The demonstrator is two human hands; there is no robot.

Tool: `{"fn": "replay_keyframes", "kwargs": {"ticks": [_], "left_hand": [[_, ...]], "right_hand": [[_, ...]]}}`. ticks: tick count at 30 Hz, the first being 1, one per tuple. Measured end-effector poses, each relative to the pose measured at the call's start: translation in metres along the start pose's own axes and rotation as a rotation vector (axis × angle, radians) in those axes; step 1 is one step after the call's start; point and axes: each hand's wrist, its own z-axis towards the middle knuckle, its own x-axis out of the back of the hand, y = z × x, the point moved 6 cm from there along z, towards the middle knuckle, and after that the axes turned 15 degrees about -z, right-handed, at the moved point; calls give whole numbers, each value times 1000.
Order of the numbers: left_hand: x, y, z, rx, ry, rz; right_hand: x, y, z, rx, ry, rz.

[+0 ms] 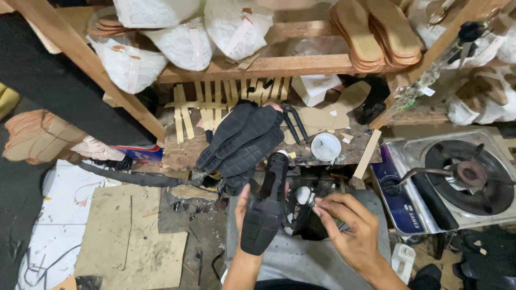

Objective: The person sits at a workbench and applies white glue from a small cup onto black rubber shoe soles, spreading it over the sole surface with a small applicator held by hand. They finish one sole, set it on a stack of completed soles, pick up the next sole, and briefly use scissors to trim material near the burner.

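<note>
We see a black shoe sole gripped upright in the left hand, tread toward us, over the lap. The right hand pinches its fingertips shut beside it (on what, we cannot tell). More black soles are stacked at the workbench's front edge; a gas stove crowds the right.

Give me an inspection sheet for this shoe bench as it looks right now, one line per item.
Surface: worn wooden bench, scraps on it.
Job's things: black sole in left hand; black sole stack on bench.
Clutter: white cup, tan strips, cardboard sheet.
Grippers: right hand pinches something small, too small to identify.
Cables: nothing seen.
Surroundings: gas stove at right, tan insoles and white bags on shelf.
</note>
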Motion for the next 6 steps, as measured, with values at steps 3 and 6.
{"fn": "replay_keyframes", "kwargs": {"ticks": [3,6], "left_hand": [[-6,-12,-9,133,-116,-42],[-16,-20,-10,100,-182,67]], "right_hand": [[-1,4,20,-1,13,-23],[-3,-5,23,19,17,-106]]}}
